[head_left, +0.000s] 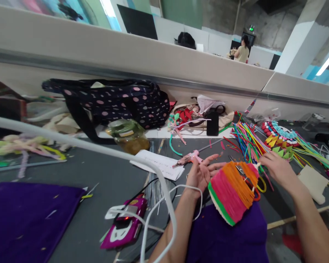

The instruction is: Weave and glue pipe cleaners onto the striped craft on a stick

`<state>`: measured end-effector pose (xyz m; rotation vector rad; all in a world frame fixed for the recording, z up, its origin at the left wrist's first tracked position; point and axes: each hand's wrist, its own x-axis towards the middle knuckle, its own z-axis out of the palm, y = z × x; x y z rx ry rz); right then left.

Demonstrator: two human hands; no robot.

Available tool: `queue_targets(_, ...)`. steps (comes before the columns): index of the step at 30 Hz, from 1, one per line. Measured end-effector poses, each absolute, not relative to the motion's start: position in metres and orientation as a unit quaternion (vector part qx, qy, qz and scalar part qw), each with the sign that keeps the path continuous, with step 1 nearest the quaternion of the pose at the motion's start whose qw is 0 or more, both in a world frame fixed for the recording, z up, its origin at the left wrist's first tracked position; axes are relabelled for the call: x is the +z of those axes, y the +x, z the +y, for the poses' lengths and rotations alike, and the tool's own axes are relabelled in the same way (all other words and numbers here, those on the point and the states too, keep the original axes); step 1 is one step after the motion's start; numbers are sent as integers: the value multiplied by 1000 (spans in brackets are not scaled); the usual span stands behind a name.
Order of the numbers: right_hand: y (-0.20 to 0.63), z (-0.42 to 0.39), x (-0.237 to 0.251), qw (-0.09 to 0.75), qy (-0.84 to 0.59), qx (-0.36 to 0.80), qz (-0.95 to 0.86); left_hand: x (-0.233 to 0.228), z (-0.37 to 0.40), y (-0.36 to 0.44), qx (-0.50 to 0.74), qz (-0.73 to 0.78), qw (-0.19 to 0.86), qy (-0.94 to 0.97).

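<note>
A flat striped piece (233, 190) wrapped in fuzzy orange, pink and green strands, with a cream edge, is tilted up over the purple cloth (227, 237). My right hand (278, 170) is closed at its upper right corner, pinching near a pale tip. My left hand (200, 173) lies palm up at the upper left edge, fingers stretched out; some fingertips pass behind the piece. Partly hidden behind it are scissors (257, 196) with orange-red handles. Just beyond my left hand, a pink glue gun (190, 157) rests by a paper sheet (159, 164).
Coloured pipe cleaners (248, 140) lie in a bundle beyond my right hand. A white cable (98, 144) arcs across the view. A purple packet (126, 224), lidded jar (128, 135), dotted bag (112, 102) and black phone (212, 124) are on the table. Other people sit beyond the partition.
</note>
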<state>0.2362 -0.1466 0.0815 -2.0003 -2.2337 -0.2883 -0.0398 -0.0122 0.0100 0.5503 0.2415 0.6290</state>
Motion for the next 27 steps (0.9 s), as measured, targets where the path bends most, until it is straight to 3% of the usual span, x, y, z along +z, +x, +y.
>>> queue_targets(3, 222, -122, 89, -6, -629, -129, -767, 13, -20, -40, 245, 117, 911, 310)
queue_targets(6, 205, -103, 89, -3, -603, -131, -787, 13, -25, -38, 215, 148, 885, 384)
queue_targets(8, 197, -97, 85, 65, -602, -130, -785, 11, -25, -36, 209, 176, 868, 415)
queue_targets(12, 189, -101, 65, 297, -671, -88, -674, 4, -22, -31, 265, 214, 858, 385)
queue_targets(16, 184, -110, 23, 459, -700, 154, -524, -3, -20, -25, 337, 236, 849, 332)
queue_targets(20, 175, -108, -11, 513, -647, 318, -466, -6, -18, -23, 374, 265, 824, 333)
queue_targets(27, 172, -104, -8, 524, -634, 335, -460, -18, -7, -24, 403, 347, 766, 362)
